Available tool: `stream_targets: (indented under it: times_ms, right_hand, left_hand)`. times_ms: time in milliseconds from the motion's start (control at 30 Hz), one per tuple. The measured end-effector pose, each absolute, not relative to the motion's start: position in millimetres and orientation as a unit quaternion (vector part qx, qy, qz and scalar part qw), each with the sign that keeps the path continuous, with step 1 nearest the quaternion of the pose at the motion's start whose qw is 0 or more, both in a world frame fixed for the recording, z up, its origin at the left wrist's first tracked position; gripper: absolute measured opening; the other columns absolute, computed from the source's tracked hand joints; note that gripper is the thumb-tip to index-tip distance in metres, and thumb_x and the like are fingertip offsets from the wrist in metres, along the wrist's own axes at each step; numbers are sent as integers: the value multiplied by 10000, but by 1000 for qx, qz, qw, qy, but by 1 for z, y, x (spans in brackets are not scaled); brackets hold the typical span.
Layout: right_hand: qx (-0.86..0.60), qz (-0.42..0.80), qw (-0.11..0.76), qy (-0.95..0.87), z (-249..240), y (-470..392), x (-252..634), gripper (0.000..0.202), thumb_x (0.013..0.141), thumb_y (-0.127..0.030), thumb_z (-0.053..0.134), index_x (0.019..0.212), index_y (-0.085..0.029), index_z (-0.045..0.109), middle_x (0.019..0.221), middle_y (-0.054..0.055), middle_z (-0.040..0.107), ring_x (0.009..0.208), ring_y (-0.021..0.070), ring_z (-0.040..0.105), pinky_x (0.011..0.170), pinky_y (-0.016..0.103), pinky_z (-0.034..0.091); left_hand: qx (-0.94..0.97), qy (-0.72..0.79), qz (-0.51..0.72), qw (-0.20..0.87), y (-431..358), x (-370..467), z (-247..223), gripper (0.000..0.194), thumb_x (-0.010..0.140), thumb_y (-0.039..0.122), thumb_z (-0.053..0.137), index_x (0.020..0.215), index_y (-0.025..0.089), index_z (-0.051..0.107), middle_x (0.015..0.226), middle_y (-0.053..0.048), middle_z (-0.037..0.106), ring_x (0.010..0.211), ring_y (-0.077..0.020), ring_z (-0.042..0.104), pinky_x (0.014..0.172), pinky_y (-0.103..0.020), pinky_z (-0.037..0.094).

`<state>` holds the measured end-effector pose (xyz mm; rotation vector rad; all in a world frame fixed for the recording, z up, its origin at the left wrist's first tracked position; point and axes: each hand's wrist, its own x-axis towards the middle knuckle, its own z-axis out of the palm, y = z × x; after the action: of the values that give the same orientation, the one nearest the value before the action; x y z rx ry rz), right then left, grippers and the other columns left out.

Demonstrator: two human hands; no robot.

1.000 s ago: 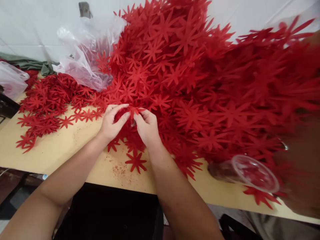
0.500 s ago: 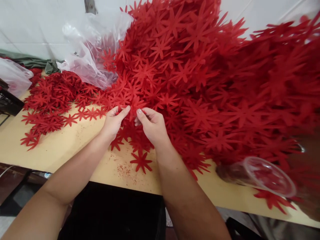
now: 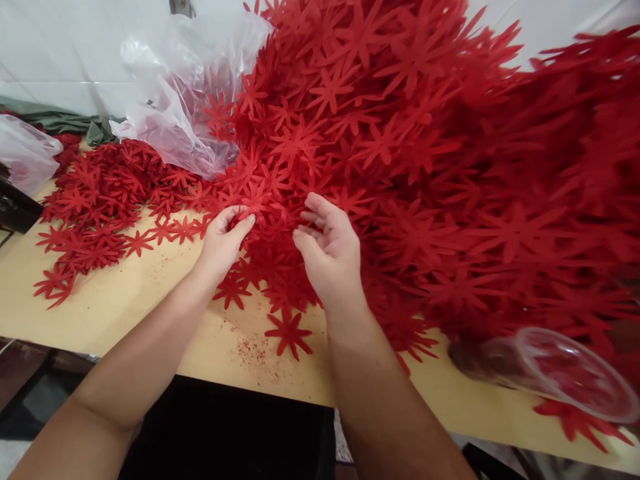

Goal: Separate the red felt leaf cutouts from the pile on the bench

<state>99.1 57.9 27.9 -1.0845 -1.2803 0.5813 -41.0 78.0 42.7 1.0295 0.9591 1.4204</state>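
Note:
My left hand (image 3: 226, 240) pinches a red flower-shaped cutout (image 3: 260, 208) between thumb and fingers, at the lower left edge of a big heap of similar cutouts (image 3: 395, 160). To its right, my right hand (image 3: 331, 247) is off that piece, its thumb and fingers parted and slightly curled with nothing seen between them. Below the hands, one loose red cutout (image 3: 289, 333) lies on the yellowish table (image 3: 150, 300). The cutouts are flat, with several narrow petals each.
A clear plastic bag (image 3: 185, 100) stands behind a smaller pile of red cutouts (image 3: 100, 207) on the left. At the right front lies a tipped transparent plastic cup (image 3: 575, 373). Red crumbs (image 3: 253, 350) dot the table near its front edge. Dark green cloth (image 3: 65, 123) lies against the wall.
My right hand has let go of the cutout and moved right, its fingers opening. My left hand keeps its pinch. The view has shifted slightly.

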Motion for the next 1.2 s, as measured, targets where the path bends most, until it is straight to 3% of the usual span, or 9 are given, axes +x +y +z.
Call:
stream_targets:
  times_ms: [167, 300, 467, 600, 700, 900, 1000, 1100, 1200]
  right_hand:
    - [-486, 231, 594, -598, 32, 51, 90, 360, 757, -315, 605, 1108, -241, 573, 1139, 90, 568, 1084, 205, 540, 953, 439, 480]
    - [-493, 210, 580, -613, 35, 50, 87, 310, 739, -312, 632, 1030, -207, 604, 1046, 88, 593, 1016, 202, 570, 937, 449, 489]
    - [-481, 241, 582, -609, 32, 53, 87, 261, 756, -315, 614, 985, -191, 604, 973, 79, 604, 934, 187, 596, 856, 419, 531]
    - [-488, 249, 576, -606, 29, 55, 88, 284, 746, -319, 622, 1000, -193, 606, 991, 86, 597, 945, 196, 597, 853, 425, 531]
    - [-484, 278, 585, -588, 29, 56, 88, 318, 742, -344, 626, 1023, -199, 599, 1000, 87, 588, 947, 195, 598, 822, 403, 540]
    - [-455, 311, 574, -606, 34, 55, 88, 215, 728, -324, 648, 896, -192, 623, 931, 60, 630, 899, 167, 608, 837, 370, 515]
    - [-475, 302, 608, -560, 37, 56, 89, 111, 760, -296, 608, 768, -186, 606, 775, 22, 626, 729, 124, 594, 706, 305, 509]
    - [-506, 293, 637, -502, 40, 58, 93, 170, 762, -310, 606, 663, -187, 544, 584, -33, 530, 513, 73, 468, 505, 235, 415]
    - [-530, 276, 647, -473, 42, 59, 96, 246, 755, -341, 617, 613, -192, 482, 502, -64, 430, 448, 54, 375, 448, 221, 333]
  left_hand:
    - [415, 360, 572, 609, 77, -43, 45, 180, 667, 169, 563, 844, 188, 592, 780, 31, 655, 761, -97, 601, 809, -267, 461]
    - [411, 383, 540, 627, 77, -42, 46, 358, 577, 39, 532, 899, 183, 591, 707, 55, 641, 648, -68, 569, 731, -238, 453]
    - [443, 399, 529, 604, 79, -37, 43, 107, 679, 112, 596, 783, 134, 585, 715, 15, 653, 666, -81, 574, 759, -262, 463]
    - [467, 403, 510, 599, 77, -33, 43, 50, 721, 108, 593, 745, 143, 568, 611, 42, 604, 569, -64, 540, 639, -224, 450]
    - [482, 396, 502, 599, 75, -31, 43, 46, 741, 143, 598, 734, 152, 553, 584, 54, 574, 514, -55, 502, 575, -217, 423]
    - [517, 396, 497, 574, 75, -31, 39, 189, 646, 220, 715, 746, 129, 582, 702, 19, 621, 681, -76, 538, 730, -236, 446]
    - [524, 390, 490, 577, 72, -32, 39, 207, 644, 191, 705, 800, 124, 586, 766, 11, 627, 716, -71, 543, 748, -229, 443]
    - [505, 380, 481, 608, 71, -31, 39, 165, 684, 168, 660, 821, 129, 576, 769, 18, 614, 702, -61, 557, 720, -219, 448]
    - [483, 397, 482, 613, 72, -31, 40, 77, 720, 128, 608, 776, 131, 556, 689, 39, 580, 622, -43, 545, 666, -204, 445]
